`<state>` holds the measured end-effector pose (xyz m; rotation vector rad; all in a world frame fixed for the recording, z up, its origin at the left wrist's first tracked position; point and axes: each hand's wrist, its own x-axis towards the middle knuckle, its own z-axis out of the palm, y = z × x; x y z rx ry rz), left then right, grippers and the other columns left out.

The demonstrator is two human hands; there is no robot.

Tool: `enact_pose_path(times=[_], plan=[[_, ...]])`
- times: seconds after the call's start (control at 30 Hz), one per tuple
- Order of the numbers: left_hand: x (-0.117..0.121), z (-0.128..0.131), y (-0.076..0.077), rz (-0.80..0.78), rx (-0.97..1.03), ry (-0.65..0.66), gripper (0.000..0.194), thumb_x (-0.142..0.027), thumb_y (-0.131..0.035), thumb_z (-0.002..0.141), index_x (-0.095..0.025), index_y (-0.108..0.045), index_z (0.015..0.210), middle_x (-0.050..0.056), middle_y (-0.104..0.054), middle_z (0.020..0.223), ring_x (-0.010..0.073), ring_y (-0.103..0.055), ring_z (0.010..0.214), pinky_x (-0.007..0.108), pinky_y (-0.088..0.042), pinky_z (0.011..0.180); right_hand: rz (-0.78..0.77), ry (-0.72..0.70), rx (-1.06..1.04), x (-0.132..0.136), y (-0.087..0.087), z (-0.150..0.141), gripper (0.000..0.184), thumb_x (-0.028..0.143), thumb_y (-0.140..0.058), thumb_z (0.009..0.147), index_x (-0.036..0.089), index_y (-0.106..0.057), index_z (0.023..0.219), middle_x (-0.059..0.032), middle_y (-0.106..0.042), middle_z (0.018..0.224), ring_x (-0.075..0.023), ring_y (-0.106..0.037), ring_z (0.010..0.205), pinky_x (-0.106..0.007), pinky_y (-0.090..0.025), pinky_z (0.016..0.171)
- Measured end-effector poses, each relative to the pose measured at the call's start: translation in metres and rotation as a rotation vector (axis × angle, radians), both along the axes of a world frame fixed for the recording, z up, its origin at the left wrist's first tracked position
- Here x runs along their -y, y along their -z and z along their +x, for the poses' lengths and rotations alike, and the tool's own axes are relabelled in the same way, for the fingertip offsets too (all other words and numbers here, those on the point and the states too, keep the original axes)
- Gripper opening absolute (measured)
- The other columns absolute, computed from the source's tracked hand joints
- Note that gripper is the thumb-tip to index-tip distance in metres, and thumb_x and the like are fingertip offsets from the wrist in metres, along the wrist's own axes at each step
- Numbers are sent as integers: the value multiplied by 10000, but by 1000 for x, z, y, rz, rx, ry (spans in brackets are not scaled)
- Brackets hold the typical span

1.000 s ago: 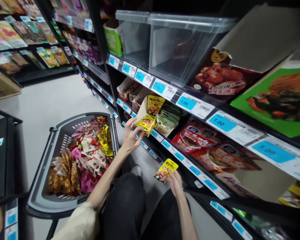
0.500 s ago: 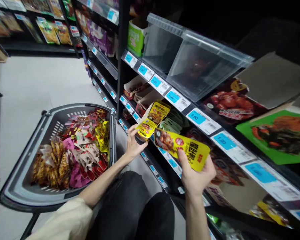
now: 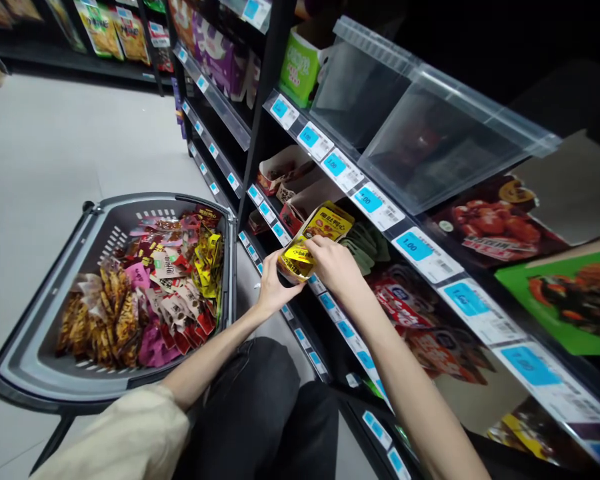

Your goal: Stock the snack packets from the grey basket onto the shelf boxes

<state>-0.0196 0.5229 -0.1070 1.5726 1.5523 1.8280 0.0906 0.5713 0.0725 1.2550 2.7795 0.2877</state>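
Observation:
A yellow snack display box [image 3: 333,221] with its printed back panel raised sits at the front of the lower shelf, tipped slightly toward me. My left hand [image 3: 276,288] is closed around the box's front end, thumb below and fingers along the side. Over the box's opening, my right hand [image 3: 336,261] has its fingers bent down onto a yellow snack packet [image 3: 300,253]. The fingertips are partly hidden, and most of the packet is inside the box.
On the floor to my left stands a grey shopping basket [image 3: 17,347] full of snack packets [image 3: 180,287]. Clear plastic bins [image 3: 430,133] occupy the shelf above, behind a price-label strip [image 3: 375,200]. Green pouches [image 3: 367,248] and red packets [image 3: 400,300] lie right of the box.
My right hand has moved left and away from me, bringing the yellow packet from beside the box into its opening. The left hand stays on the box. The view has shifted slightly.

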Motion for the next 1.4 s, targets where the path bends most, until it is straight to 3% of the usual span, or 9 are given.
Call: enact_pose_path(times=[0.13, 0.23, 0.37, 0.5, 0.6, 0.77, 0.93, 1.07, 1.4], plan=[[0, 0, 0, 14, -13, 4, 895, -253, -897, 681, -227, -442, 1452, 136, -568, 1367, 319, -584, 1304, 511, -513, 1124, -25, 24, 153, -16, 6, -21, 270, 53, -572, 926, 133, -685, 1159, -172, -749, 1075, -265, -749, 891, -309, -517, 728], [0, 0, 0, 18, -25, 3, 889, -252, -885, 693, -227, -435, 1459, 137, -567, 1362, 318, -585, 1297, 508, -513, 1122, -134, 9, 202, -25, 14, -29, 281, 191, -750, 856, 116, -735, 1126, -218, -767, 1061, -354, -764, 942, -385, -563, 790], [1, 2, 0, 54, -32, 13, 875, -238, -867, 708, -219, -431, 1467, 137, -566, 1358, 313, -584, 1290, 502, -521, 1112, -245, 66, 197, -34, 20, -35, 456, 347, -898, 707, 98, -771, 1067, -253, -770, 1062, -428, -758, 986, -469, -581, 863], [1, 5, 0, 46, -37, -3, 905, -241, -867, 698, -210, -418, 1482, 138, -561, 1355, 312, -584, 1276, 501, -535, 1091, -402, 172, 308, -38, 16, -45, 659, 311, -931, 644, 76, -717, 1222, -243, -765, 1144, -398, -753, 1049, -409, -584, 902], [1, 7, 1, 42, -34, -16, 942, -210, -867, 668, -203, -414, 1494, 139, -556, 1358, 313, -584, 1268, 495, -541, 1084, -492, 203, 403, -35, 15, -52, 807, 259, -890, 711, 31, -574, 1418, -246, -742, 1247, -350, -747, 1108, -342, -583, 918], [3, 6, 1, 34, -56, -4, 979, -185, -865, 654, -225, -409, 1519, 130, -552, 1373, 314, -588, 1275, 490, -544, 1081, -516, 207, 469, -30, 15, -56, 572, 152, -804, 784, 30, -657, 1322, -237, -759, 1224, -343, -747, 1125, -334, -582, 923], [3, 7, 2, 17, -68, -7, 975, -199, -853, 674, -230, -397, 1535, 133, -547, 1374, 318, -584, 1275, 491, -546, 1070, -559, 228, 479, -32, 11, -61, 514, 191, -848, 750, 67, -728, 1234, -167, -797, 1132, -296, -775, 1004, -277, -595, 816], [3, 10, 6, 2, -54, -14, 1013, -180, -858, 641, -220, -385, 1535, 140, -537, 1372, 330, -580, 1274, 506, -541, 1074, -565, 240, 479, -30, 18, -69, 378, 111, -799, 765, 76, -770, 1140, -149, -808, 1096, -278, -779, 976, -264, -588, 816], [2, 10, 7, 4, -30, -13, 1010, -156, -856, 637, -209, -388, 1530, 141, -532, 1358, 328, -568, 1275, 507, -526, 1093, -416, 204, 351, -27, 35, -56, 569, 202, -753, 830, 5, -622, 1348, -251, -748, 1226, -344, -746, 1101, -323, -586, 881]])
